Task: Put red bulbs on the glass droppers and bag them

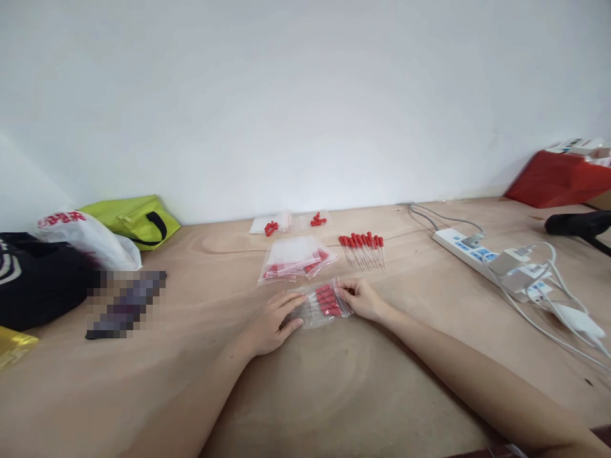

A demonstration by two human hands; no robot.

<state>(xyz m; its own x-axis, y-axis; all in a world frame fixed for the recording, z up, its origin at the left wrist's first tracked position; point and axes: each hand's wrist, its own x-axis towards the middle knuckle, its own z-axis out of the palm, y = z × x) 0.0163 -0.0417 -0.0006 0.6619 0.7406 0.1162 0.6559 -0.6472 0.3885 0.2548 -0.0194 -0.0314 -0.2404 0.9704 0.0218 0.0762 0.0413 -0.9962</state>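
Note:
On the tabletop in front of me lies a clear zip-lock bag (311, 313) with several droppers (328, 299) inside, their red rubber bulbs toward the right end. My left hand (274, 321) rests at the bag's left end, fingers stretched out and thumb apart. At the opposite end, my right hand (360, 298) pinches the zip edge between thumb and fingers. Just beyond the hands is a pile of flat zip-lock bags (289, 256) with red bulbs showing through. Loose droppers (361, 242) lie in a row to its right, bulbs away from me.
Two small groups of red bulbs (271, 228) (317, 220) lie on bags near the wall. A white power strip (465, 251) with chargers and cables sits right. A green bag (131, 216), a white plastic bag (88, 238) and a black bag (42, 280) stand left; a red bag (558, 178) is far right.

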